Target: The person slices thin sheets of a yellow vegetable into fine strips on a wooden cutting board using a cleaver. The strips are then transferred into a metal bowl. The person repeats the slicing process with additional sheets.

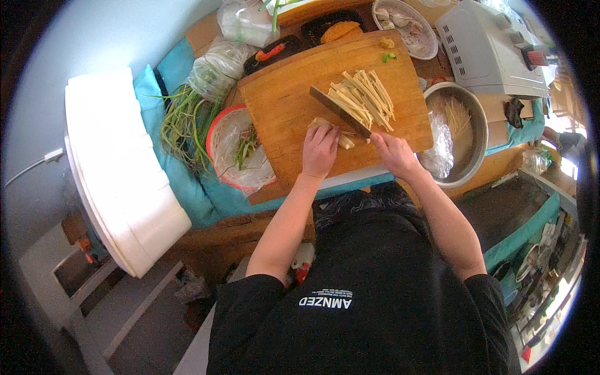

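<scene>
My right hand [393,151] grips the handle of a kitchen knife [341,111]. Its dark blade slants up and left across a wooden cutting board [281,101]. Against the blade's right side lies a pile of pale beige strips [363,96], which look like sliced tofu skin. With bent fingers my left hand [320,149] holds down a folded beige piece [319,122] left of the knife. A small rolled beige piece [346,141] lies between my two hands. The underside of the held piece is hidden by my fingers.
Right of the board stands a metal basin [483,140] with beige shreds and a plastic bag. Left are a red-rimmed basket [213,133] and green onions [180,126]. Behind sit a black tray with a red pepper [270,52], a white bowl [430,55] and a white appliance [487,51].
</scene>
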